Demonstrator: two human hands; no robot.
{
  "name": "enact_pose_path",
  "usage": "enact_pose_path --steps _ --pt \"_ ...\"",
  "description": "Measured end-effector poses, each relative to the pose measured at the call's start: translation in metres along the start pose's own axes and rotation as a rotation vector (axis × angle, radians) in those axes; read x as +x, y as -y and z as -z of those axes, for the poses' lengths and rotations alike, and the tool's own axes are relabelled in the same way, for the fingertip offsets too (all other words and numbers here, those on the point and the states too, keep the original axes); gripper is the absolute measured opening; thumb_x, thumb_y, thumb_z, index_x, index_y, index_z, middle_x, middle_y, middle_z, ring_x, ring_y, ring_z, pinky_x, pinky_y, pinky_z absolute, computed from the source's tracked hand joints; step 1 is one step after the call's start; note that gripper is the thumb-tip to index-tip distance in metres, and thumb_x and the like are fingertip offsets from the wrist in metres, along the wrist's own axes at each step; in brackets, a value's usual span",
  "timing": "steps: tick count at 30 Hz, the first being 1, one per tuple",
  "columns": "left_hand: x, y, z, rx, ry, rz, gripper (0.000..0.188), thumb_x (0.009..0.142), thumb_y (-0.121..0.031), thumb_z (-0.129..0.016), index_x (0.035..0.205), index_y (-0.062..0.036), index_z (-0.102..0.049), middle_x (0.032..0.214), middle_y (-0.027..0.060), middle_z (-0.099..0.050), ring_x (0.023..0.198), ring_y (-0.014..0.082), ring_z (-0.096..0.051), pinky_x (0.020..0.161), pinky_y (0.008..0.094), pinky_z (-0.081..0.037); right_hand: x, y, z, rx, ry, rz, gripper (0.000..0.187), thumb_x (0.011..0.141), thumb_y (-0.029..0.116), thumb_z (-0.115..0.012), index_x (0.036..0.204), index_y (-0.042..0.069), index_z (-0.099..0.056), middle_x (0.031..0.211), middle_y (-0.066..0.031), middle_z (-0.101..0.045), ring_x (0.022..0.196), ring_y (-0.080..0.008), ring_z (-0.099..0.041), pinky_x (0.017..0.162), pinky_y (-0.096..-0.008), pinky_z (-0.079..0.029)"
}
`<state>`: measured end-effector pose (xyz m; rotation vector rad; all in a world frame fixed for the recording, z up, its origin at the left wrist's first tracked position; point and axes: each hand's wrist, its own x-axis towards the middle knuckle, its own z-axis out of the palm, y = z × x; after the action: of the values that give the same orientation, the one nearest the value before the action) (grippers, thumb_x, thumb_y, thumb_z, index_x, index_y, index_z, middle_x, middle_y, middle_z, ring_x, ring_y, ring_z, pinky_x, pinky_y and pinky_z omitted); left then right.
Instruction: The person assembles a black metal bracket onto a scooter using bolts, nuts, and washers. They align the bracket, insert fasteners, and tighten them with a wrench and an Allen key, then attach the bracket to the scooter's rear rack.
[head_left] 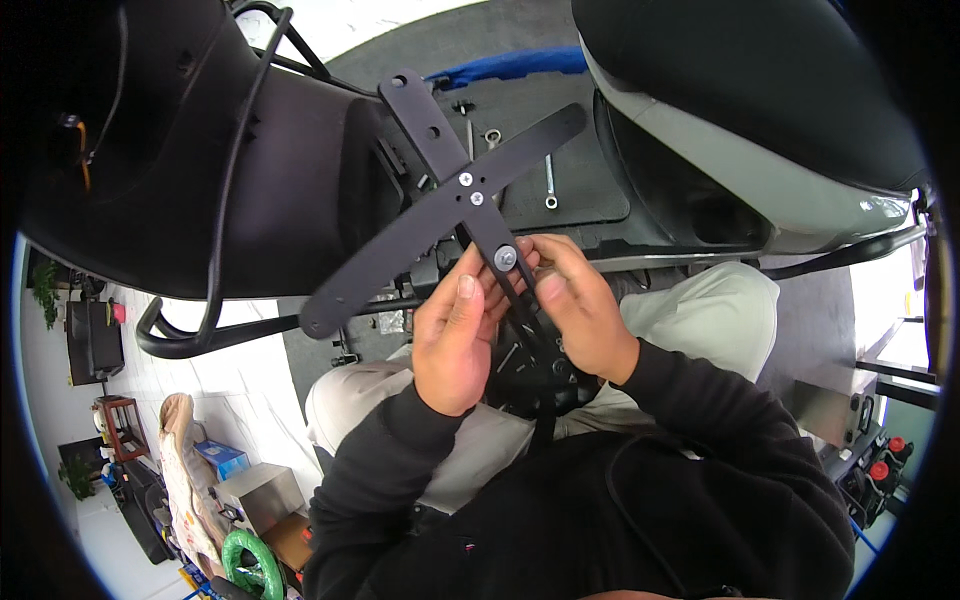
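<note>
A black metal bracket (440,140) made of flat bars crosses in an X above a scooter's footboard. Two small screws (466,180) join the bars at the crossing, and a larger bolt with a washer (506,259) sits lower down. My left hand (447,340) is beside the bracket's lower bar, thumb up, its fingers curled behind the bar near the bolt. From the other side my right hand (585,315) closes on the same bar, fingertips at the bolt. What the fingertips touch behind the bar is partly hidden. Below my hands a black part (545,375) rests between my knees.
Wrenches (550,180) and small hardware lie on the scooter's footboard (590,205). Its black front panel (300,190) stands left, its seat (750,90) right. A black tubular guard (235,180) curves along the left. Boxes and a green-wrapped steering wheel (250,562) are at lower left.
</note>
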<state>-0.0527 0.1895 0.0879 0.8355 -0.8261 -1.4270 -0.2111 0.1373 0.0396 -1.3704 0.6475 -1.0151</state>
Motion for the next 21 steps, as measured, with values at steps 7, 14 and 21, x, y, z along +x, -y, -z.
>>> enact_pose_path --steps 7,14,21 --pt "0.013 -0.006 -0.017 0.12 0.073 -0.276 0.061 0.117 -0.029 -0.035 0.162 0.0103 -0.025 0.168 0.0203 -0.034 0.154 0.0278 -0.036 0.127 0.0372 -0.026 0.041 0.02 -0.016 -0.409 -0.042 0.174 0.063 0.108 0.032 -0.057 0.152 -0.007 -0.035 0.123 -0.033 -0.067 0.11 -0.0504 -0.068 0.091 -0.0489 -0.054" --pt "0.057 -0.069 -0.038 0.457 -0.049 -0.427 0.059 0.115 -0.025 -0.044 0.163 0.0063 -0.03 0.163 0.0184 -0.043 0.148 0.0217 -0.043 0.12 0.0323 -0.032 0.142 0.04 -0.037 -0.478 -0.176 0.743 0.048 0.111 0.031 -0.049 0.146 -0.001 -0.044 0.111 -0.0274 -0.07 0.102 -0.0463 -0.069 0.082 -0.0465 -0.053" --pt "0.119 -0.116 -0.046 0.756 -0.22 -0.582 0.061 0.107 -0.018 -0.057 0.159 0.0074 -0.037 0.147 0.0178 -0.059 0.136 0.0211 -0.055 0.114 0.0317 -0.041 0.227 0.065 -0.068 -0.014 -0.297 0.474 0.049 0.112 0.05 -0.047 0.109 0.003 -0.058 0.084 -0.0123 -0.062 0.071 -0.0214 -0.057 0.066 -0.038 -0.048"
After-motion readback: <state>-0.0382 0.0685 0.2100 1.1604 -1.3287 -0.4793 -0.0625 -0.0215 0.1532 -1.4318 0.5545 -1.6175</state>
